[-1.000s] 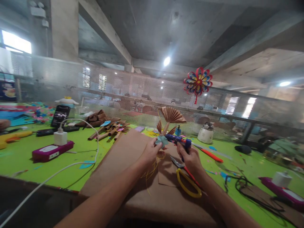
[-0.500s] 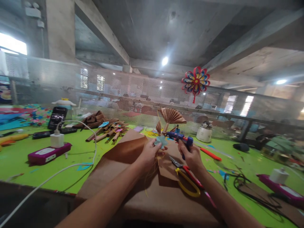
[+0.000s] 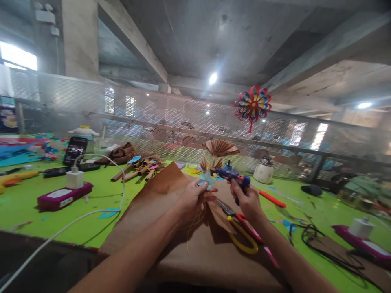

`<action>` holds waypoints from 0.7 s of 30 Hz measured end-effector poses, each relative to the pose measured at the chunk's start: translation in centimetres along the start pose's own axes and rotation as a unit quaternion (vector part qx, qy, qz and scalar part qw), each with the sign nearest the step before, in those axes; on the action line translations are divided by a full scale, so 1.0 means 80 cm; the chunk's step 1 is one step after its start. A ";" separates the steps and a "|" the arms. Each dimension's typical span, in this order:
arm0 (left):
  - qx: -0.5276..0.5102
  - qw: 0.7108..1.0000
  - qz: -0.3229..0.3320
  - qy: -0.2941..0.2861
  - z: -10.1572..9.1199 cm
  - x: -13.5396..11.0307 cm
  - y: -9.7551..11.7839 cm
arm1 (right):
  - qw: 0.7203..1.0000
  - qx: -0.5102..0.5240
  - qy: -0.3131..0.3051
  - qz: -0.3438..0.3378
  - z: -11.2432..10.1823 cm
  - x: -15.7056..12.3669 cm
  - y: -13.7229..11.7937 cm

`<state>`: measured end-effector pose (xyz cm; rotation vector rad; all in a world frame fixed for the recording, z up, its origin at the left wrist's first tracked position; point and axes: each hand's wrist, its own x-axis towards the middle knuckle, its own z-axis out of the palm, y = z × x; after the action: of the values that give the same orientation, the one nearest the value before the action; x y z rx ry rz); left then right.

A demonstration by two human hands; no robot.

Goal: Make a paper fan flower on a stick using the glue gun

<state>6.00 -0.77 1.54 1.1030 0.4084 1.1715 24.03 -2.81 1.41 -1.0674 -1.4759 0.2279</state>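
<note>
Between the thumb and fingers of my left hand [image 3: 193,198] is a light blue paper flower [image 3: 207,180], with thin yellow strands [image 3: 195,221] trailing below. A folded brown paper fan [image 3: 220,148] stands upright just beyond that hand; whether its lower end is gripped too is hidden. My right hand [image 3: 247,200] is wrapped round a dark blue glue gun [image 3: 235,178], its nozzle pointing left toward the flower. Scissors [image 3: 242,234] with yellow and red handles lie below my right hand, on brown paper [image 3: 146,228].
At left are a purple power strip [image 3: 64,196] with a white charger [image 3: 75,179], a phone [image 3: 75,150] and rolled brown paper pieces [image 3: 142,167]. At right lie an orange-red cutter [image 3: 272,198], black cords [image 3: 324,244] and a white jar [image 3: 263,171]. A perforated metal screen [image 3: 171,118] stands behind.
The glue gun has shifted slightly right, away from the flower. My left fingers have spread a little, and more of the folded paper behind the flower shows.
</note>
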 end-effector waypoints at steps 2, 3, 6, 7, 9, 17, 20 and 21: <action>-0.004 1.000 -0.003 0.005 0.000 -0.001 0.002 | 1.000 0.000 -0.011 0.000 0.002 -0.002 0.000; -0.006 1.000 -0.003 0.008 -0.001 -0.001 0.003 | 1.000 -0.001 -0.019 0.000 0.003 -0.003 0.000; -0.008 1.000 -0.003 0.002 -0.003 -0.001 0.004 | 0.999 -0.010 -0.032 -0.005 0.005 -0.005 -0.002; -0.008 1.000 -0.001 -0.001 -0.004 0.000 0.004 | 0.999 -0.010 -0.030 -0.008 0.005 -0.004 -0.003; -0.004 1.000 0.001 -0.003 -0.003 0.000 0.003 | 1.000 -0.004 -0.019 -0.013 0.005 -0.003 -0.006; 0.018 1.000 0.016 0.004 0.001 0.000 0.001 | 1.000 -0.012 0.002 -0.011 0.002 -0.001 -0.007; 0.018 1.000 0.022 0.010 -0.001 0.001 0.000 | 1.000 -0.005 -0.010 -0.013 0.006 -0.005 -0.003; 0.014 1.000 0.021 0.011 -0.002 0.002 0.000 | 1.000 0.001 -0.009 -0.015 0.008 -0.006 -0.002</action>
<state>5.95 -0.57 1.49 1.1285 0.4209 1.2188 23.32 -2.99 1.04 -1.0439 -1.5062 0.2180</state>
